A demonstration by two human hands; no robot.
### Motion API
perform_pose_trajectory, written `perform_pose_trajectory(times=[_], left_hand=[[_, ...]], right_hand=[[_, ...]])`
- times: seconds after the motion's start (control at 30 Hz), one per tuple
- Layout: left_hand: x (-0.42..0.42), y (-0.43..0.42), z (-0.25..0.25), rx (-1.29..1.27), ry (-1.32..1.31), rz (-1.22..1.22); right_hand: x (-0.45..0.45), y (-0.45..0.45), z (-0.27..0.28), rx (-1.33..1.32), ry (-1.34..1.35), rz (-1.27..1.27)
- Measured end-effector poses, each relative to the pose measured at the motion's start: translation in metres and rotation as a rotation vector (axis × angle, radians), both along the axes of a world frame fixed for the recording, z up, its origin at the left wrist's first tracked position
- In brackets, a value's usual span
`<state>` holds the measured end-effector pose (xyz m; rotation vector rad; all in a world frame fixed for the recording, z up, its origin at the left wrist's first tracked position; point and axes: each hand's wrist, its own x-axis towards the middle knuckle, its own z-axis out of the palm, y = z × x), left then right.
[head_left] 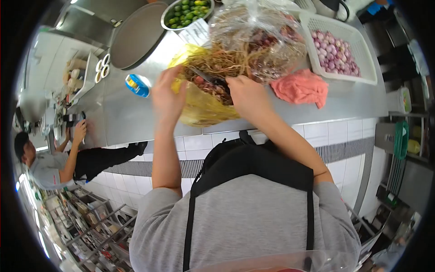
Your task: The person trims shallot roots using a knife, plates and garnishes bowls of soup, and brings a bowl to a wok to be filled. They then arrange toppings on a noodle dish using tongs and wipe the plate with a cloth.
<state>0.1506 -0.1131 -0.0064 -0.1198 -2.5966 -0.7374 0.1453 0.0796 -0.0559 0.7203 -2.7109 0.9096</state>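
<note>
My right hand (247, 94) is closed around the dark handle of a knife (206, 76), whose blade points left over a heap of shallots with dry stalks (215, 63). Under and around the heap lies a yellow plastic bag (206, 111). My left hand (168, 97) is at the bag's left side, slightly blurred, fingers apart and holding nothing I can make out. Behind the heap sits a clear plastic bag (258, 34) with more stalks and reddish bulbs. A pink cloth (301, 88) lies to the right of my right hand.
A white basket (369, 59) holds peeled shallots at the right. Green limes fill a metal bowl (164, 18) at the back, beside a large round brown tray (136, 36). A blue-and-white object (137, 86) lies left of my left hand. Another person (52, 165) stands far left.
</note>
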Motion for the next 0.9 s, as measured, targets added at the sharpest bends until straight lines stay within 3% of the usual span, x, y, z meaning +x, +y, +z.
perform_pose_trajectory(times=[0.03,0.1,0.17,0.2,0.23,0.27,0.33,0.37,0.43,0.47,0.5,0.53,0.57,0.6,0.63,0.67,0.73,0.8,0.83,0.87,0.9], left_hand=[[0.007,0.003,0.012,-0.059,0.166,-0.011],[0.019,0.003,0.026,-0.118,0.222,-0.024],[0.034,0.014,0.021,0.258,0.179,0.006],[0.032,0.025,0.014,0.275,0.28,-0.007],[0.032,0.024,0.001,0.237,0.322,-0.042],[0.033,0.052,0.001,0.358,0.249,-0.089],[0.035,0.124,0.015,0.614,0.141,-0.323],[0.036,0.152,0.017,0.528,0.178,-0.427],[0.037,0.192,0.025,-0.025,0.409,-0.567],[0.036,0.203,0.01,0.099,0.413,-0.742],[0.044,0.226,0.003,0.171,0.43,-0.825],[0.052,0.252,-0.005,0.243,0.509,-0.897],[0.071,0.295,0.0,0.324,0.629,-0.938],[0.08,0.323,-0.007,0.369,0.64,-0.997],[0.087,0.34,-0.02,0.516,0.48,-1.131],[0.097,0.359,-0.03,0.649,0.31,-1.258],[0.132,0.424,-0.036,0.65,0.324,-1.377],[0.185,0.491,-0.031,0.763,0.322,-1.123],[0.204,0.512,-0.028,0.581,0.258,-1.099],[0.219,0.539,-0.025,0.594,0.254,-1.146],[0.234,0.57,-0.022,0.687,0.325,-1.259]], right_hand=[[0.007,0.011,0.01,0.006,-0.017,-0.03],[0.02,0.038,0.029,0.015,-0.118,-0.038],[0.028,0.049,0.017,-0.166,0.037,-0.113],[0.031,0.055,0.008,-0.239,0.215,-0.084],[0.039,0.063,0.016,-0.288,0.059,-0.141],[0.049,0.079,0.02,-0.208,-0.067,-0.139],[0.063,0.107,0.008,-0.435,0.298,-0.186],[0.074,0.132,0.004,-0.343,0.372,-0.19],[0.11,0.182,0.004,-0.298,0.371,-0.346],[0.132,0.207,0.0,-0.224,0.39,-0.461],[0.153,0.231,-0.01,-0.255,0.242,-0.617],[0.178,0.256,-0.016,-0.309,0.106,-0.762],[0.204,0.28,-0.018,-0.282,0.134,-0.845],[0.232,0.303,-0.017,-0.502,0.222,-0.933],[0.262,0.325,-0.013,-0.716,0.324,-0.992],[0.295,0.345,-0.009,-0.683,0.361,-1.03],[0.363,0.383,-0.004,-0.587,0.351,-1.141],[0.429,0.422,-0.022,-0.452,0.267,-1.187],[0.459,0.438,-0.033,-0.337,0.148,-1.208],[0.482,0.447,-0.029,-0.33,0.166,-1.254],[0.504,0.458,-0.024,-0.489,0.123,-1.405]])
